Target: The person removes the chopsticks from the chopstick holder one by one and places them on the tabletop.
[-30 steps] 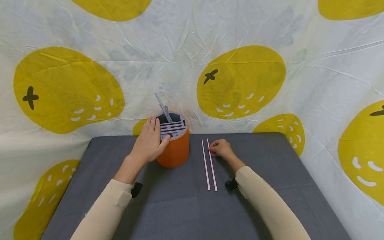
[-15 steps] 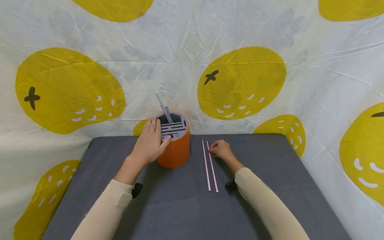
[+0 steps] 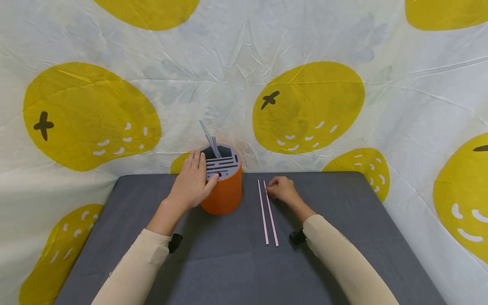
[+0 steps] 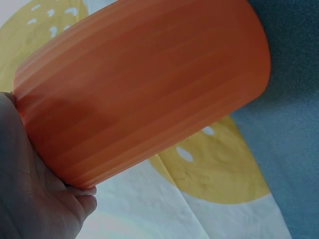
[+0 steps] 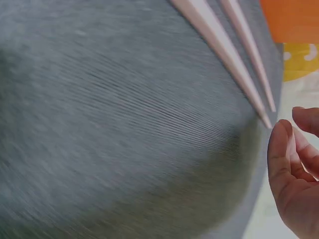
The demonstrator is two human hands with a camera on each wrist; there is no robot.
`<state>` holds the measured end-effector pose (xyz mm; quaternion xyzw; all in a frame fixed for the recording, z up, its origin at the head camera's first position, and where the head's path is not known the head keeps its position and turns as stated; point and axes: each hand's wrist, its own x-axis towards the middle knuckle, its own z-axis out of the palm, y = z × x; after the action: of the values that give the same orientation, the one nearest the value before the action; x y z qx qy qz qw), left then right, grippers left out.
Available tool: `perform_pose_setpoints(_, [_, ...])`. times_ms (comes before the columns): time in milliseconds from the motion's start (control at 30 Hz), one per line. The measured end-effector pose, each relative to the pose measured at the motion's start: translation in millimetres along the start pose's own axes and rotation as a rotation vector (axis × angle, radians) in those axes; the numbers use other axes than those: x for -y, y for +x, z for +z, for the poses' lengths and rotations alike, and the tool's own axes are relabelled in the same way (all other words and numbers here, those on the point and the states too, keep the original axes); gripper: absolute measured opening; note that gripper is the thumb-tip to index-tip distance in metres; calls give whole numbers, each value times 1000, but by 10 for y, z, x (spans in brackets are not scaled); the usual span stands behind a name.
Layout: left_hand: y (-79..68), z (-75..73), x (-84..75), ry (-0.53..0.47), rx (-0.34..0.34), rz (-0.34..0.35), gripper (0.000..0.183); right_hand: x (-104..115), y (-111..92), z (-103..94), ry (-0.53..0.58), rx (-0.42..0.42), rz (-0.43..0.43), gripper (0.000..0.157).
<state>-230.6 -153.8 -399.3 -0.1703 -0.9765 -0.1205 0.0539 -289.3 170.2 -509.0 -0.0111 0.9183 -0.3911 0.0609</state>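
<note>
Nearest, the left sleeve [image 3: 131, 267] and right sleeve [image 3: 343, 254] are entering from below, each ending in a dark wrist device, one on the left [image 3: 175, 243], one on the right [image 3: 297, 238]. The left forearm is slanting forward and inward to the left hand [image 3: 190, 180], which is resting on the rim of the orange holder [image 3: 224, 197], its fingers lying straight and its thumb spreading apart over the grey top. The right forearm is angling inward, and the right hand [image 3: 284, 189] is curving its fingers close to the far end of the right stick [image 3: 271, 215]; I cannot tell whether they are gripping or touching it. The left stick [image 3: 263, 212] is lying nearly parallel beside it, both pale pink and flat on the grey desk [image 3: 225, 271], between the holder and the right hand. The left hand is covering part of the slotted top, behind which thin strips [image 3: 214, 146] are leaning out of a compartment. Beyond, a white cloth [image 3: 221, 55] with yellow fruit shapes is hanging
</note>
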Motion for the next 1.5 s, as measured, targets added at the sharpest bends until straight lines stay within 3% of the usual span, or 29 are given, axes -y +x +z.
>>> perform_pose_setpoints(333, [-3,6,0,-2,8,-3,86,289,106,-263,-24,-27,-149,14])
perform_pose_setpoints(500, [-10,3,0,-4,5,-6,85,560,144,-367,-46,-54,-223,16])
perform_pose_setpoints(700, [-9,4,-4,-17,19,-13,85,901,189,-435,-37,-52,-241,16])
perform_pose_setpoints(800, [-8,7,-5,-17,18,-15,85,1066,222,-442,-16,-54,-272,15])
perform_pose_setpoints(1033, [6,19,8,-2,3,-13,86,1435,337,-395,-2,-66,-459,18])
perform_pose_setpoints(1500, [7,15,27,-1,-1,0,85,1872,495,-197,82,69,-547,25])
